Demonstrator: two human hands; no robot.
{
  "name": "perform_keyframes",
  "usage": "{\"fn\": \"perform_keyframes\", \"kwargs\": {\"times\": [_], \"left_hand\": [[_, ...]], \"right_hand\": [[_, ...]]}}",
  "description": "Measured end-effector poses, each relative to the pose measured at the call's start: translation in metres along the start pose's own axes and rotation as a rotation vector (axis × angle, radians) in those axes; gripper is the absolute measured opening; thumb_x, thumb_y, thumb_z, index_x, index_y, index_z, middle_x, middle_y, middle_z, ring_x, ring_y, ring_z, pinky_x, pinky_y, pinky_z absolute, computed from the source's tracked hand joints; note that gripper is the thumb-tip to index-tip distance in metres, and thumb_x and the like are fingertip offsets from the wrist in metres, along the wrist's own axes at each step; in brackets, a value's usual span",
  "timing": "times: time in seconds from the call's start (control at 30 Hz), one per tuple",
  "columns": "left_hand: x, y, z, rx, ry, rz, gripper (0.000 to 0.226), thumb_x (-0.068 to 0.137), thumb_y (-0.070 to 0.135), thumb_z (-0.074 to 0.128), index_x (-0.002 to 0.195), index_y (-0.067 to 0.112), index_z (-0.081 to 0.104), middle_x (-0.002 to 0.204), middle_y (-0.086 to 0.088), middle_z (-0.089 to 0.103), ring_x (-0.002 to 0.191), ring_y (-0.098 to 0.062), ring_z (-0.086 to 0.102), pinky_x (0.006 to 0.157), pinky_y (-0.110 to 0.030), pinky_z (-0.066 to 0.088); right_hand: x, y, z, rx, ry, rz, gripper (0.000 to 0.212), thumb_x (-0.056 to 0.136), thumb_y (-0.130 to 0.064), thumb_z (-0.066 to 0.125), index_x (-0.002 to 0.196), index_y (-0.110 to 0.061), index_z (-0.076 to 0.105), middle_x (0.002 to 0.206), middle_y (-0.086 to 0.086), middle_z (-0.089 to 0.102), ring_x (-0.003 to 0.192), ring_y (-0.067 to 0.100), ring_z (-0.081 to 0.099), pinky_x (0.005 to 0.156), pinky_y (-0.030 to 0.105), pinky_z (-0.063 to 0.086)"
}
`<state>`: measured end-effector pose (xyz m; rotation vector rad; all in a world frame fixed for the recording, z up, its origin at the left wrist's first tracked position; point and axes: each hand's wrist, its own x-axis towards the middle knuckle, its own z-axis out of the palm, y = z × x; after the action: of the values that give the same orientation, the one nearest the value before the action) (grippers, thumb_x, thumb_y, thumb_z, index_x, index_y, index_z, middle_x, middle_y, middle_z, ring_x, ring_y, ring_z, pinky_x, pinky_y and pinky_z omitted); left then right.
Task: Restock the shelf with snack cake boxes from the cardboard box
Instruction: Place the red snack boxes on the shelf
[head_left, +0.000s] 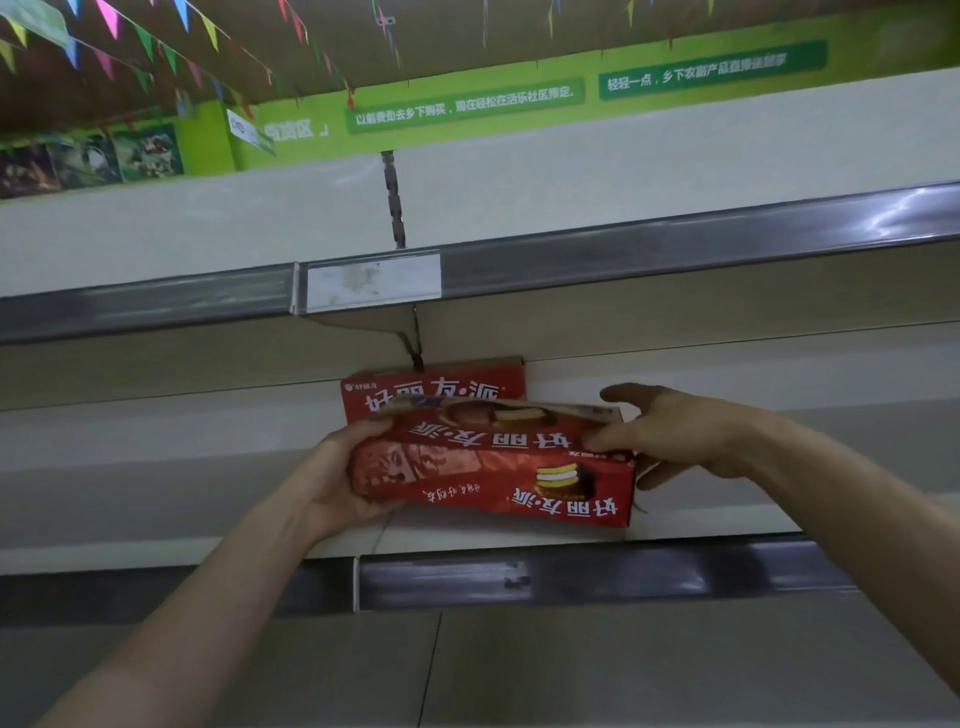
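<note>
A red snack cake box (493, 462) hangs tilted above the front of the middle shelf (156, 525), its print upside down. My left hand (332, 478) grips its left end, thumb on top and fingers under it. My right hand (675, 436) holds the right end, thumb against the top face and fingers spread behind and below. Behind it a second red snack cake box (431, 389) stands upright at the back of the same shelf, partly hidden. The cardboard box is not in view.
A grey price rail (571, 577) runs along the middle shelf's front edge. The upper shelf rail (675, 249) carries a blank white label holder (371, 280), with a bracket under it. The green wall banner and coloured pennants hang above.
</note>
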<state>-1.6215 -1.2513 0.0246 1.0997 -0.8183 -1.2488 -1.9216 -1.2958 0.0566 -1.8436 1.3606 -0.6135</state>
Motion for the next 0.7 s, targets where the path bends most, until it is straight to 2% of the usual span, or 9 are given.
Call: {"fn": "perform_keyframes", "kwargs": {"times": [0.07,0.17,0.27,0.3,0.37,0.43,0.5,0.63,0.7], "left_hand": [[0.0,0.001,-0.006,-0.097,0.019,0.044,0.052,0.067,0.016,0.068,0.117,0.008,0.058,0.099,-0.017,0.071,0.098,-0.032,0.064,0.092,-0.049,0.049],[-0.001,0.001,-0.013,-0.173,0.029,0.096,0.048,0.067,0.014,0.066,0.114,0.006,0.057,0.096,-0.018,0.072,0.098,-0.033,0.064,0.096,-0.052,0.047],[-0.003,0.002,-0.018,-0.134,0.015,0.095,0.042,0.068,0.016,0.065,0.109,0.006,0.058,0.09,-0.015,0.073,0.087,-0.029,0.067,0.089,-0.047,0.052],[-0.003,0.005,-0.021,-0.12,0.021,0.086,0.042,0.068,0.017,0.065,0.108,0.007,0.058,0.09,-0.014,0.073,0.084,-0.028,0.068,0.083,-0.044,0.054],[-0.002,0.011,-0.027,-0.122,0.058,0.055,0.044,0.067,0.021,0.065,0.109,0.008,0.059,0.091,-0.013,0.071,0.083,-0.027,0.067,0.075,-0.041,0.057],[0.0,0.016,-0.03,-0.107,0.08,0.023,0.038,0.069,0.025,0.063,0.103,0.008,0.062,0.086,-0.011,0.071,0.073,-0.025,0.068,0.064,-0.036,0.058],[0.001,0.018,-0.031,-0.079,0.099,-0.001,0.029,0.075,0.029,0.061,0.095,0.008,0.063,0.078,-0.01,0.071,0.065,-0.024,0.068,0.058,-0.032,0.057],[0.006,0.019,-0.028,-0.039,0.098,0.002,0.036,0.079,0.039,0.062,0.101,0.009,0.062,0.082,-0.01,0.071,0.078,-0.026,0.066,0.086,-0.041,0.052],[0.007,0.021,-0.017,0.014,0.063,-0.018,0.04,0.08,0.046,0.062,0.097,0.01,0.063,0.076,-0.01,0.072,0.068,-0.025,0.069,0.073,-0.037,0.058]], "right_hand": [[0.004,-0.004,0.004,0.076,0.071,-0.042,0.082,0.085,-0.037,0.07,0.15,-0.026,0.022,0.114,0.006,0.062,0.097,0.021,0.063,0.073,0.031,0.055],[0.008,-0.009,0.012,0.204,0.101,-0.001,0.083,0.084,-0.051,0.065,0.15,-0.023,0.022,0.126,0.011,0.06,0.105,0.027,0.061,0.076,0.04,0.056],[0.016,-0.007,0.024,0.227,-0.013,0.01,0.057,0.086,-0.061,0.055,0.125,-0.02,0.052,0.104,0.009,0.072,0.095,0.026,0.068,0.085,0.046,0.056],[0.017,-0.007,0.026,0.236,-0.016,-0.008,0.051,0.085,-0.063,0.053,0.116,-0.022,0.057,0.099,0.007,0.073,0.094,0.025,0.068,0.088,0.046,0.054],[0.022,-0.007,0.028,0.276,-0.003,-0.025,0.052,0.084,-0.064,0.052,0.11,-0.02,0.061,0.098,0.006,0.073,0.095,0.023,0.067,0.089,0.043,0.053],[0.021,-0.013,0.028,0.323,-0.088,-0.024,0.045,0.089,-0.055,0.052,0.105,-0.015,0.064,0.087,0.008,0.073,0.084,0.021,0.069,0.079,0.037,0.055],[0.017,-0.022,0.028,0.358,-0.238,-0.028,0.031,0.092,-0.041,0.054,0.102,-0.014,0.064,0.074,0.008,0.07,0.065,0.017,0.068,0.062,0.029,0.055],[0.008,-0.038,0.031,0.466,-0.47,-0.018,0.039,0.075,-0.038,0.061,0.1,-0.008,0.063,0.067,0.008,0.069,0.053,0.016,0.067,0.049,0.025,0.055],[0.009,-0.049,0.045,0.543,-0.502,0.027,0.037,0.077,-0.039,0.062,0.092,-0.005,0.064,0.065,0.011,0.068,0.048,0.018,0.066,0.047,0.025,0.056]]}}
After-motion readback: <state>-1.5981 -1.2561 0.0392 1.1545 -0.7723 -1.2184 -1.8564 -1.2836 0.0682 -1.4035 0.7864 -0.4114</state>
